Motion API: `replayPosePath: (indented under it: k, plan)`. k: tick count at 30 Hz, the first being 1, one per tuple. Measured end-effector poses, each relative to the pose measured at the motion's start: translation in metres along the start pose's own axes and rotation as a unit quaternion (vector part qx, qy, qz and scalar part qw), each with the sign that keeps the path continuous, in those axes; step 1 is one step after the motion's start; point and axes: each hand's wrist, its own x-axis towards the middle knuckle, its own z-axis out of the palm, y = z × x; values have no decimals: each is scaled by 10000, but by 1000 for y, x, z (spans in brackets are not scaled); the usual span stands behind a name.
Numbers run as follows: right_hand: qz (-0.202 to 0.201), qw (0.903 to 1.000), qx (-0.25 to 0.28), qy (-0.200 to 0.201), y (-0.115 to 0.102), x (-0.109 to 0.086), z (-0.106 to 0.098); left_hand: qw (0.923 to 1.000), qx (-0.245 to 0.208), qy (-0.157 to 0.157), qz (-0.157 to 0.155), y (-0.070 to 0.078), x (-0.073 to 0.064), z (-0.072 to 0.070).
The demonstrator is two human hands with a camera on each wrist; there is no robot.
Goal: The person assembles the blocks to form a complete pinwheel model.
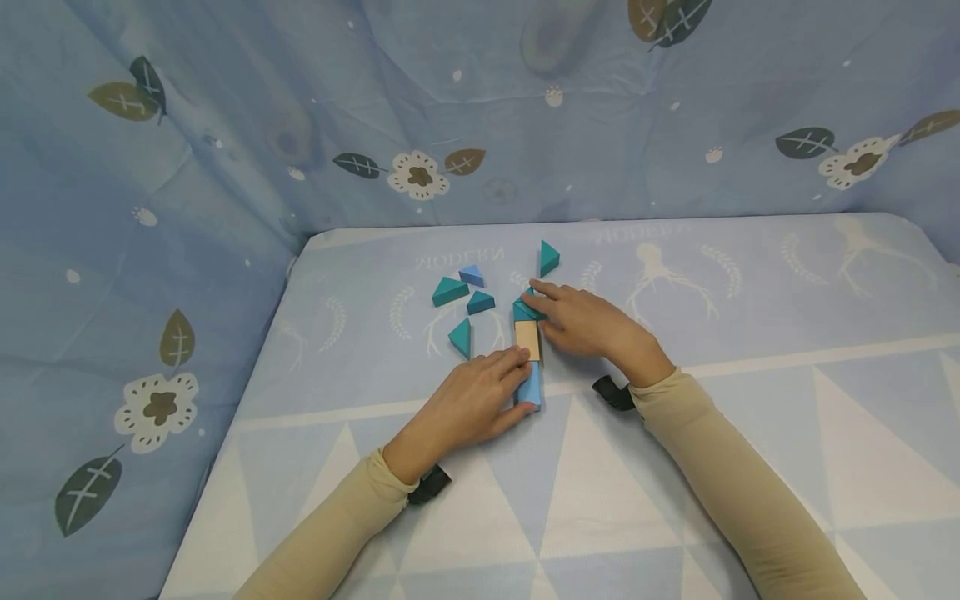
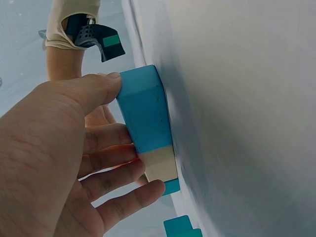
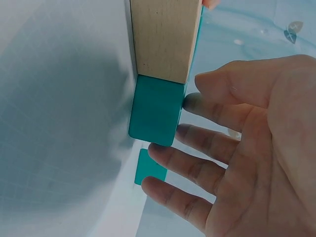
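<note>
Lining up in the head view are a blue block (image 1: 530,390), a pale wooden block (image 1: 527,335) and teal end pieces (image 1: 519,313), set end to end on the desk (image 1: 615,517) and running away from the person. That row looks largely formed. The left hand (image 1: 476,396) lies along its near part, with the thumb by the blue block's near end; the right hand (image 1: 581,321) has its fingertips on the teal end pieces. Outside the row lie five loose pieces: a large teal wedge (image 1: 450,291), a small blue wedge (image 1: 472,276), a dark teal wedge (image 1: 481,302) and a teal triangle (image 1: 461,337) to the left, plus a far triangle (image 1: 550,258) beyond the row; if they belong in it, their placing is left. From the left wrist, thumb and extended fingers rest against the blocks without wrapping round them, and blue meets wood closely. From the right wrist, relaxed, nearly straight fingers touch the teal end without clasping it; seating that end seems the step in hand.
</note>
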Motion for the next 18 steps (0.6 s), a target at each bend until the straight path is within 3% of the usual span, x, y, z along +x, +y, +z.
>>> replayPosePath:
  k: [10, 18]
  plan:
    - [-16, 9999, 117, -20, 2, 0, -2, 10000, 28, -31, 0, 0, 0, -2]
    - [142, 9987, 478, 107, 18, -2, -9, 10000, 35, -52, -1, 1, -1, -2]
